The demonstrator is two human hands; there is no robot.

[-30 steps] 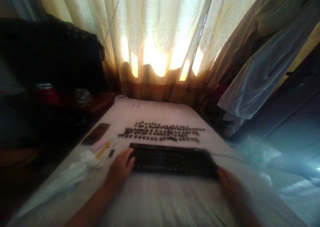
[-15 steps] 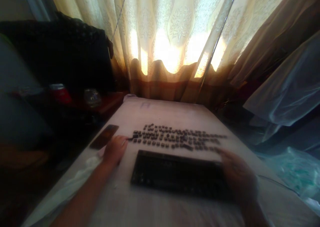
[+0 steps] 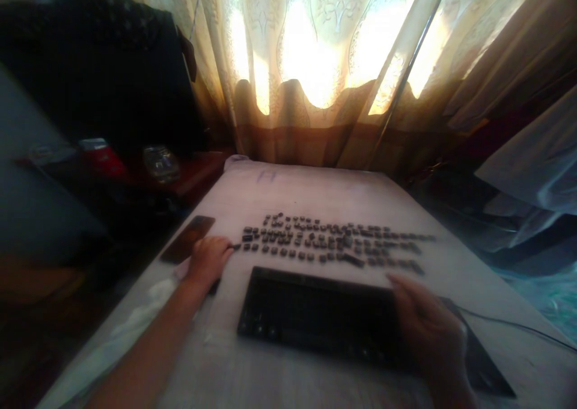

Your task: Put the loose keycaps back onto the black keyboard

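Observation:
Rows of small dark keycaps lie spread over the pale surface. A black keyboard lies in front of them, with a few keys visible at its near left corner. My left hand is at the left end of the nearest row, fingers closed with a small dark keycap at their tips. Under its wrist shows a dark item I cannot make out. My right hand is over the right part of the keyboard, covering some of it. Its fingers point toward the keycaps and are blurred; whether they hold anything is unclear.
A dark phone lies left of my left hand. Crumpled white cloth or plastic is along the left edge. A cable runs off right. Beyond stand a glass jar, a red container, a dark screen and curtains.
The view has shifted, showing more of the keyboard's right end and its cable. My right hand has drawn back slightly from the keycaps. My left hand stays near the row's left end.

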